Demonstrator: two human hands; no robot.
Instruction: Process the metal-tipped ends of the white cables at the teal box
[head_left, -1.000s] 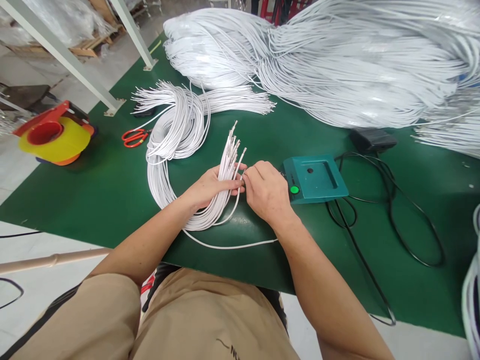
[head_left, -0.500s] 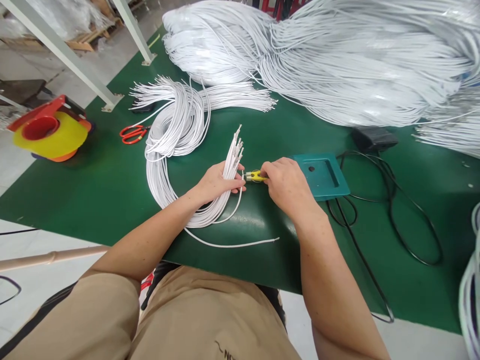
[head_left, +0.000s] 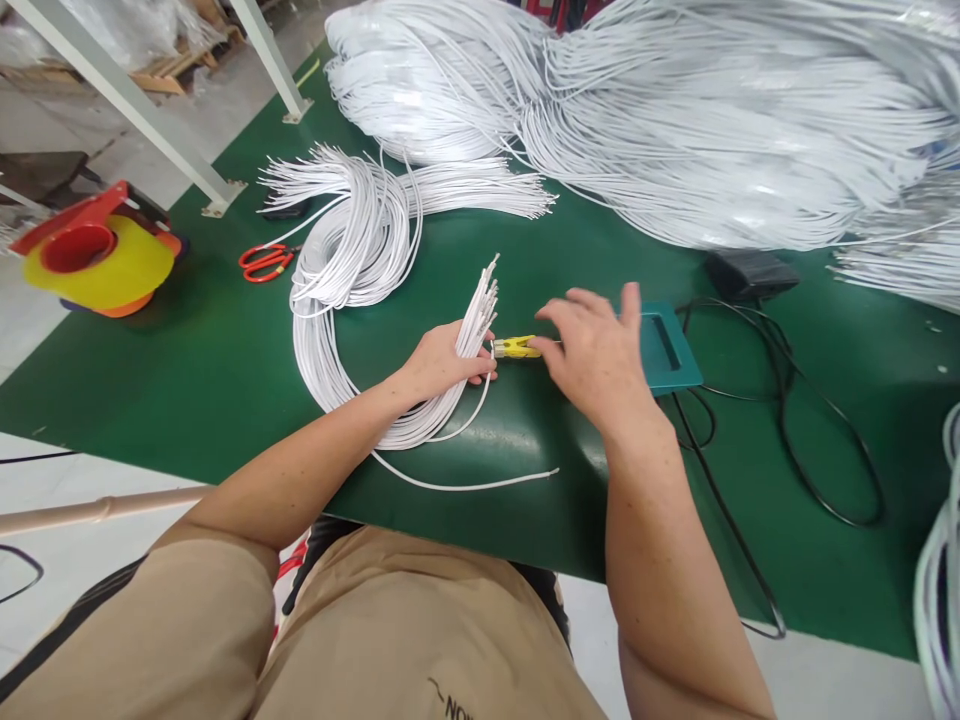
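Note:
My left hand (head_left: 446,365) is closed around a bundle of thin white cables (head_left: 478,312), whose bunched ends stick up past the fingers. One cable curves apart from the bundle to a small yellow clip (head_left: 516,347) with a metal tip, by my left fingertips. Whether the tip grips that cable is too small to tell. My right hand (head_left: 596,350) is open, fingers spread and raised; its thumb is at the clip's rear end. The bundle loops back into a coil of white cable (head_left: 319,350) on the green table (head_left: 525,500). A loose cable end (head_left: 487,487) lies nearer me.
A teal tray (head_left: 675,350) lies partly behind my right hand, near a black box (head_left: 750,273) and black cords (head_left: 784,400). Red-handled scissors (head_left: 266,262) and a yellow tape roll (head_left: 135,265) are at left. A large cable heap (head_left: 712,130) fills the back.
My right hand has opened from its grip on the yellow clip, fingers lifting and spreading as it shifted slightly right. My left hand still holds the bundle, slightly farther right.

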